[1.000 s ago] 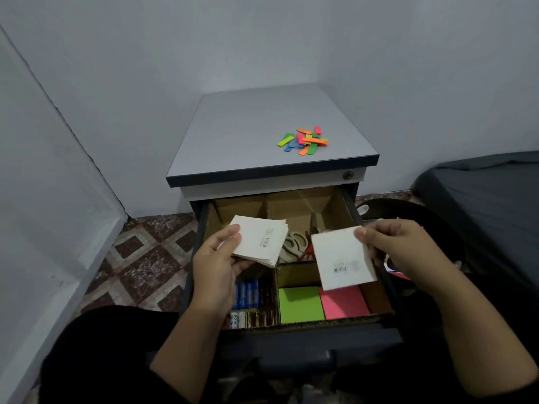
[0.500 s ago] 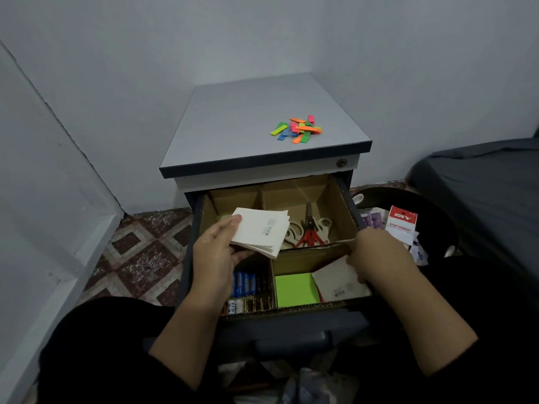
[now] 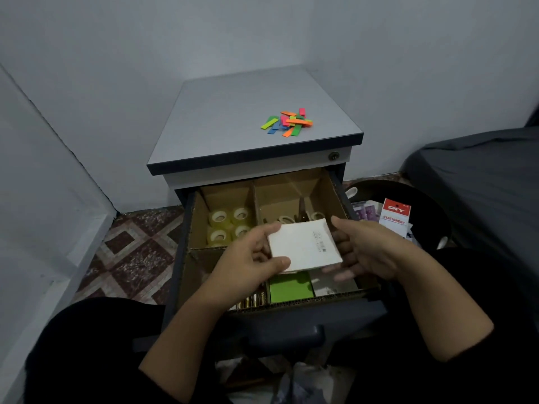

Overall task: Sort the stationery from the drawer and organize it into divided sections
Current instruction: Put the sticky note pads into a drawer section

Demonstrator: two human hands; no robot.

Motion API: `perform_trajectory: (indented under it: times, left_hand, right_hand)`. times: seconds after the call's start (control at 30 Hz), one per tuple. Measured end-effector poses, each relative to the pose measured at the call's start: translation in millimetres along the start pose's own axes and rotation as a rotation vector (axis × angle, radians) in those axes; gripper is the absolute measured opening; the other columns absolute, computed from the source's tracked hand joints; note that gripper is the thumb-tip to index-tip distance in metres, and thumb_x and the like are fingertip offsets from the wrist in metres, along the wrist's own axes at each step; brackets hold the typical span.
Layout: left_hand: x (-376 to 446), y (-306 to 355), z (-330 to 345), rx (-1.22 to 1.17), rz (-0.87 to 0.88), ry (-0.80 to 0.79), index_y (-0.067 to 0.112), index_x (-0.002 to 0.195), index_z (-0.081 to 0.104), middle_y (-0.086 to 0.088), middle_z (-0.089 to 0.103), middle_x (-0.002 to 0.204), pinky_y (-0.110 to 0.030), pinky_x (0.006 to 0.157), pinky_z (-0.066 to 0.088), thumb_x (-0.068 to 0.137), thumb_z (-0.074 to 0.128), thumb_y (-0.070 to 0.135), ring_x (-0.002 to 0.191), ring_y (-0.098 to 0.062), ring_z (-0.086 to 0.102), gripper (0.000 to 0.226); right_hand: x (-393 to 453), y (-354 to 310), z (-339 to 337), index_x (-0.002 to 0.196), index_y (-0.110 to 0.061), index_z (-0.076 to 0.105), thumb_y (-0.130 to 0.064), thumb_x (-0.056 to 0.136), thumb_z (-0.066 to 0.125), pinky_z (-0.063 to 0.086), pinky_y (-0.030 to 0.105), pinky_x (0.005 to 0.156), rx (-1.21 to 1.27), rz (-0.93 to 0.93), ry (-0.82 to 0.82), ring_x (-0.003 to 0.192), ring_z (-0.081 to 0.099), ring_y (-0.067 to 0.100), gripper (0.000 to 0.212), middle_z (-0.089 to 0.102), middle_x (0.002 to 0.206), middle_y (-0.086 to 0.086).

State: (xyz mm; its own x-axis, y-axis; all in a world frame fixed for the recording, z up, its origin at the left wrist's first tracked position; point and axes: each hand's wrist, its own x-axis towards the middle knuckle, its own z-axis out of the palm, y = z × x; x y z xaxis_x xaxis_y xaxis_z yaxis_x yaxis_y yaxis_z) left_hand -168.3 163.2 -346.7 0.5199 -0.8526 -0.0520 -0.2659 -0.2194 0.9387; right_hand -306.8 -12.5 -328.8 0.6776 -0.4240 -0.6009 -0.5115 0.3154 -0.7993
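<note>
Both hands on one white pad (image 3: 303,246) — left hand (image 3: 248,266) pinching, right hand (image 3: 364,252) cupping loosely underneath.

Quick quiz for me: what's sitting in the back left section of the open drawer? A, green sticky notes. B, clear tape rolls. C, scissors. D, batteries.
B: the clear tape rolls fill the back left section of the drawer, while the scissors lie in the section to their right and the green sticky notes sit at the front.
</note>
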Motion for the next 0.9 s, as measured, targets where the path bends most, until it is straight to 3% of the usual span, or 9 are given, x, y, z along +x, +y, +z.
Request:
perform_trajectory:
  times: [0.07, 0.17, 0.27, 0.37, 0.43, 0.5, 0.6, 0.67, 0.9]
  left_hand:
    - [-1, 0, -2, 0.261, 0.065, -0.032, 0.028, 0.128, 0.055, 0.003, 0.063, 0.084, -0.021, 0.075, 0.046, 0.086, 0.069, 0.019, 0.079, -0.005, 0.056, 0.045]
    - [-1, -2, -4, 0.519, 0.162, -0.069, 0.028, 0.115, 0.065, 0.011, 0.056, 0.071, -0.023, 0.079, 0.041, 0.088, 0.064, 0.022, 0.088, 0.001, 0.045, 0.028]
    - [4, -7, -4, 0.644, 0.241, -0.088, 0.028, 0.107, 0.071, 0.016, 0.056, 0.077, -0.028, 0.085, 0.038, 0.090, 0.061, 0.023, 0.091, -0.002, 0.042, 0.020]
    - [7, -12, -2, 0.634, 0.277, -0.015, 0.025, 0.105, 0.072, 0.018, 0.060, 0.085, -0.027, 0.086, 0.037, 0.091, 0.060, 0.023, 0.095, -0.005, 0.043, 0.019]
    - [9, -13, -2, 0.569, 0.286, 0.062, 0.022, 0.102, 0.073, 0.020, 0.060, 0.085, -0.015, 0.082, 0.035, 0.091, 0.060, 0.016, 0.094, -0.003, 0.044, 0.018]
    - [10, -13, -2, 0.503, 0.259, 0.119, 0.020, 0.100, 0.074, 0.020, 0.061, 0.085, -0.004, 0.078, 0.031, 0.090, 0.060, 0.013, 0.096, 0.002, 0.045, 0.018]
    - [11, -14, -2, 0.423, 0.208, 0.171, 0.021, 0.100, 0.073, 0.021, 0.058, 0.085, 0.000, 0.078, 0.031, 0.090, 0.061, 0.013, 0.098, 0.009, 0.044, 0.018]
    - [10, -15, -2, 0.404, 0.201, 0.182, 0.022, 0.100, 0.074, 0.021, 0.057, 0.085, 0.000, 0.077, 0.032, 0.090, 0.061, 0.013, 0.097, 0.010, 0.045, 0.018]
    - [12, -17, 1, 0.422, 0.219, 0.152, 0.022, 0.100, 0.074, 0.020, 0.061, 0.084, 0.000, 0.076, 0.032, 0.091, 0.061, 0.014, 0.097, 0.007, 0.044, 0.018]
  right_hand:
    - [-2, 0, -5, 0.108, 0.000, 0.059, -0.031, 0.100, 0.042, 0.058, 0.039, 0.062, -0.114, 0.014, 0.011, 0.078, 0.071, 0.034, 0.037, 0.072, 0.090, 0.021]
    - [-2, 2, -4, 0.104, 0.006, 0.058, -0.005, 0.095, 0.049, 0.059, 0.040, 0.067, -0.353, 0.027, 0.017, 0.078, 0.072, 0.033, 0.017, 0.070, 0.094, 0.026]
    - [8, 10, 7, 0.088, 0.001, 0.060, -0.004, 0.092, 0.052, 0.058, 0.043, 0.077, -0.677, 0.026, 0.058, 0.086, 0.069, 0.034, 0.010, 0.067, 0.093, 0.023]
    - [18, 17, 20, 0.089, -0.006, 0.058, -0.007, 0.093, 0.048, 0.051, 0.030, 0.071, -0.887, 0.007, 0.111, 0.089, 0.061, 0.026, 0.010, 0.060, 0.086, 0.010]
    - [22, 21, 28, 0.112, -0.003, 0.058, -0.009, 0.095, 0.046, 0.044, 0.025, 0.073, -0.952, 0.012, 0.128, 0.101, 0.058, 0.026, 0.022, 0.061, 0.106, 0.012]
    - [23, 23, 33, 0.120, -0.004, 0.057, -0.013, 0.094, 0.050, 0.045, 0.030, 0.085, -1.039, 0.017, 0.195, 0.112, 0.057, 0.027, 0.028, 0.059, 0.120, 0.012]
    - [25, 22, 33, 0.109, -0.008, 0.063, -0.021, 0.089, 0.062, 0.048, 0.031, 0.081, -1.154, 0.008, 0.317, 0.104, 0.061, 0.024, 0.023, 0.061, 0.097, 0.005]
    - [27, 22, 32, 0.104, -0.010, 0.066, -0.020, 0.086, 0.066, 0.049, 0.031, 0.077, -1.162, 0.036, 0.300, 0.098, 0.063, 0.023, 0.021, 0.059, 0.087, 0.004]
    - [27, 21, 29, 0.103, -0.006, 0.068, -0.018, 0.081, 0.072, 0.051, 0.030, 0.080, -1.133, 0.034, 0.205, 0.099, 0.064, 0.023, 0.026, 0.067, 0.107, 0.009]
